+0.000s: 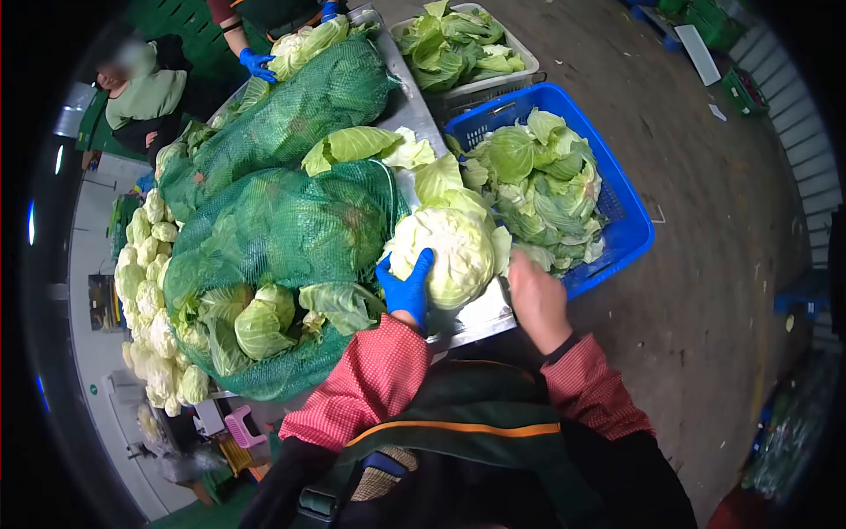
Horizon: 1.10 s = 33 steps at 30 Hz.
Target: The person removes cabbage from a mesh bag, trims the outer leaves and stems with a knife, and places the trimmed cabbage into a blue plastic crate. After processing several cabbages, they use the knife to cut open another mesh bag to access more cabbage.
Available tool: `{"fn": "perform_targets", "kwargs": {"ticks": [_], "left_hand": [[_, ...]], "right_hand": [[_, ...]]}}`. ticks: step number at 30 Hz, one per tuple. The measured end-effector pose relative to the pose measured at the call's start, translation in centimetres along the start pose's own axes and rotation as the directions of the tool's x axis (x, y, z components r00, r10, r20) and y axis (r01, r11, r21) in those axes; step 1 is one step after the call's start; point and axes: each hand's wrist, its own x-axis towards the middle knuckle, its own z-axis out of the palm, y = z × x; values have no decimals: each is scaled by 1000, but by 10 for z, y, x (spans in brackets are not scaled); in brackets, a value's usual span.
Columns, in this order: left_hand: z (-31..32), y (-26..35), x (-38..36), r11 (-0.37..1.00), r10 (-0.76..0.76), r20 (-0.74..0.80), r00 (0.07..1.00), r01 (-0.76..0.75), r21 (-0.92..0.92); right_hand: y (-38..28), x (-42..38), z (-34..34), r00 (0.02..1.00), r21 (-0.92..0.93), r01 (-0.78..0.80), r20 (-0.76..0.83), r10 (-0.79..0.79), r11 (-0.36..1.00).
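A pale, partly stripped cabbage (pixel 445 251) rests at the near end of the metal table (pixel 483 319), with outer leaves (pixel 441 181) hanging off its far side. My left hand (pixel 408 286), in a blue glove, grips its left side with the thumb spread over the front. My bare right hand (pixel 538 300) is closed and a little blurred at the cabbage's right edge, close to a loose leaf (pixel 501 250). Whatever its fingers hold is hidden. Just left of the cabbage lies a green mesh sack (pixel 282 225) of cabbages, its near end gaping around a green cabbage (pixel 264 326).
A blue basket (pixel 630 220) of stripped leaves stands at the right, with a white crate (pixel 529 57) of leaves beyond. Another full mesh sack (pixel 300 106) lies farther back. Trimmed cabbages (pixel 150 300) are piled at left. A co-worker's gloved hand (pixel 256 64) touches a cabbage; another person (pixel 145 97) sits behind.
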Motion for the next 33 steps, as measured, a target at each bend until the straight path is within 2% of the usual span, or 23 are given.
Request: {"fn": "perform_targets", "kwargs": {"ticks": [3,4,7,8,11,14,17,18,21,22,24,25,26,27,29,30,32,33], "left_hand": [[2,-1,2,1000,-19,-46,999,20,9],[3,-3,4,1000,-29,-59,998,30,10],[0,-9,7,997,78,30,996,-78,-10],[-1,-12,5,990,129,42,991,-131,57],[3,-13,-2,969,238,123,963,-244,38],[-1,-20,6,962,250,161,955,-264,70],[-2,-14,1,964,245,159,956,-258,65],[-2,-12,-2,965,245,153,957,-256,55],[-24,-32,23,981,195,241,951,-188,-50],[-26,-25,16,987,138,243,960,-112,-119],[-31,-16,13,951,9,345,939,98,-292],[-32,-8,13,908,-38,406,913,201,-367],[-34,2,11,874,-43,528,848,288,-392],[-35,11,7,821,-59,557,828,358,-445],[-36,29,-3,693,-85,618,781,492,-527],[-33,38,-5,666,-44,658,752,513,-542],[-28,52,-7,648,32,638,769,470,-599],[-24,60,-6,638,74,627,776,446,-627]], "right_hand": [[4,13,-5,998,66,-20,61,16,998],[1,14,-9,990,120,-21,138,5,992],[-9,16,-16,993,286,89,44,-106,954],[-14,21,-15,985,279,168,-74,-153,945],[-41,46,-30,993,80,113,35,-116,990],[-28,70,-4,988,-62,126,102,-119,990],[-12,76,18,993,-53,122,11,-121,991],[1,79,24,996,-20,79,32,-78,997],[33,94,38,997,91,-32,75,25,995],[38,94,42,995,126,-54,94,42,991],[41,89,46,978,173,-159,160,132,972],[42,89,42,974,195,-184,166,153,963],[42,89,34,971,218,-206,170,171,954],[41,91,27,967,242,-226,172,187,944],[41,96,23,974,177,-182,166,153,967],[35,98,12,974,151,-151,195,120,977],[18,101,-11,980,106,-36,197,15,994],[5,101,-24,992,244,2,123,-33,970]]}}
